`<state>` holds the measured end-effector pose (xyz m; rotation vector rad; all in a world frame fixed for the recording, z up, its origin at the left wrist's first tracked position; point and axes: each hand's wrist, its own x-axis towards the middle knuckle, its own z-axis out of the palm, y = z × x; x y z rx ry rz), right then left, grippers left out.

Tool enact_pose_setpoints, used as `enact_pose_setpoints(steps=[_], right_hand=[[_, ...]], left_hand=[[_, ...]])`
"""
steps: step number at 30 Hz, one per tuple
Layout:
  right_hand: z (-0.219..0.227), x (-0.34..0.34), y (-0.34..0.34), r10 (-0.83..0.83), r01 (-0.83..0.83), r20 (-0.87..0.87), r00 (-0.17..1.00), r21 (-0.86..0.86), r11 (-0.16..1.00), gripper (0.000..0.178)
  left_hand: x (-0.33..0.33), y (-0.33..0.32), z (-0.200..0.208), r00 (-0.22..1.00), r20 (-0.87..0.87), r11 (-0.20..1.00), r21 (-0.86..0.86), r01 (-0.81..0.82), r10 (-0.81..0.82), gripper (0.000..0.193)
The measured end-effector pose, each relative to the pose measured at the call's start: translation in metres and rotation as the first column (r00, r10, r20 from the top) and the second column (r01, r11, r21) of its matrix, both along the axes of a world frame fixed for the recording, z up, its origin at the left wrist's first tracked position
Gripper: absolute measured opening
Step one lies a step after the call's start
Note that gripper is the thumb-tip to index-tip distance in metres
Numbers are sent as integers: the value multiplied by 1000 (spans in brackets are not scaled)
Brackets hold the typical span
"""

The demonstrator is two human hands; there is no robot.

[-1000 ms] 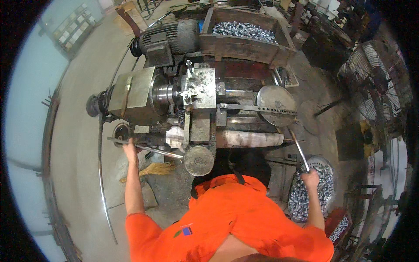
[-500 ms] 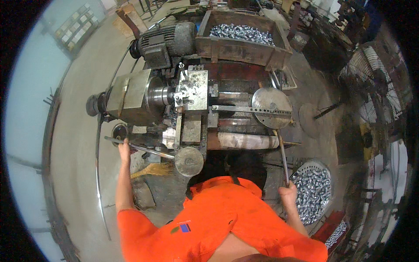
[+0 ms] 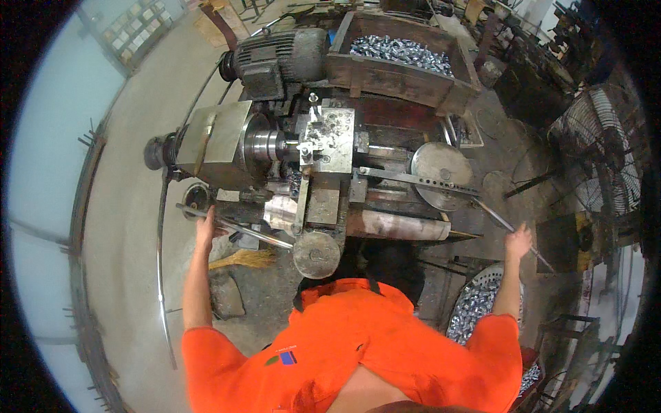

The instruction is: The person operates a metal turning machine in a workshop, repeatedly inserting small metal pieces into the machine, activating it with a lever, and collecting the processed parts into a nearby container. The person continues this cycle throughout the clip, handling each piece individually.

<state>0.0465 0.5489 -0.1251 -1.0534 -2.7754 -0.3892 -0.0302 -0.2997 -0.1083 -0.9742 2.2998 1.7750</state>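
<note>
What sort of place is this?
Probably a small metalworking shop: there's a lathe-like machine, a bulky electric motor behind it, and a wooden crate of small shiny metal parts.

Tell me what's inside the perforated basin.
Small shiny metal pieces lie in the basin. The right forearm and orange sleeve cover part; its bottom is hidden beneath the pieces.

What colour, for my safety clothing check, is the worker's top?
The top is bright orange, best seen in the head view.
</note>
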Motion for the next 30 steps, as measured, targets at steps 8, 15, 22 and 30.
enact_pose_setpoints(steps=[8, 15, 22, 30], right_hand=[[-29, 30, -160, 379, -508, -398, 836, -297, 809, 71], [-34, 58, -197, 271, -404, -303, 914, -601, 690, 37], [6, 26, -206, 417, -548, -356, 836, -545, 635, 32], [97, -73, -259, 551, -793, -570, 610, -438, 424, 36]], left_hand=[[42, -79, -141, 907, 281, 590, -691, 418, -314, 49], [45, 22, -174, 955, 253, 439, -849, 295, -151, 44], [35, 14, -149, 712, 640, 408, -591, 696, -288, 46], [54, -43, -176, 736, 576, 391, -623, 677, -356, 46]])
